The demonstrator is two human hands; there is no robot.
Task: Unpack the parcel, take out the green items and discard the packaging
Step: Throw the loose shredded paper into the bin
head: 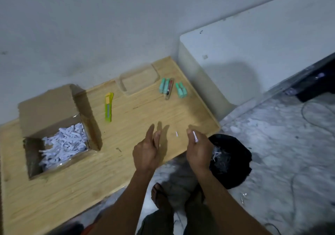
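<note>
An open cardboard box (pixel 49 107) stands at the left of the wooden table (pixel 126 162), filled with white shredded paper (pixel 63 146). Several green items (pixel 164 85) lie at the table's far right end, two more green ones (pixel 181 89) beside them, with a clear pen-like piece (pixel 169 89) between. My left hand (pixel 146 149) hovers over the table's front edge, fingers apart and empty. My right hand (pixel 198 147) is by the table's right corner, pinching a white paper strip (pixel 195 136). One loose strip (pixel 176 134) lies between my hands.
A yellow-green box cutter (pixel 108 106) lies right of the box. A clear plastic tray (pixel 138 82) sits near the wall. A black bin bag (pixel 232 160) holding shredded paper stands on the floor below my right hand. A white block (pixel 244 62) adjoins the table's right end.
</note>
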